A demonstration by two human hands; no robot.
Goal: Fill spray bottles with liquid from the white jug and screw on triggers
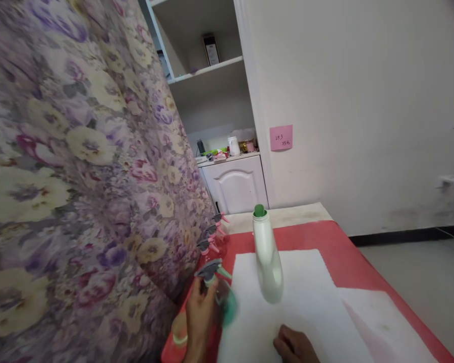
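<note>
Green spray bottle (pixel 227 304) leans in the grip of the person's left hand (pixel 201 308), its blurred body by the left edge of a white sheet (pixel 306 275); whether its base touches down cannot be told. Room opens rightward, with bare sheet between the right hand (pixel 295 346) and the white bottle (pixel 269 259) standing farther off. Leftward it is tight: three pink spray bottles (pixel 218 244) line the red tabletop's (pixel 310 234) edge, beside a flowered curtain (pixel 87 166). The left fingers are clamped around the neck, below the grey spray head, forearm upright. The right hand lies low, fingers curled together.
</note>
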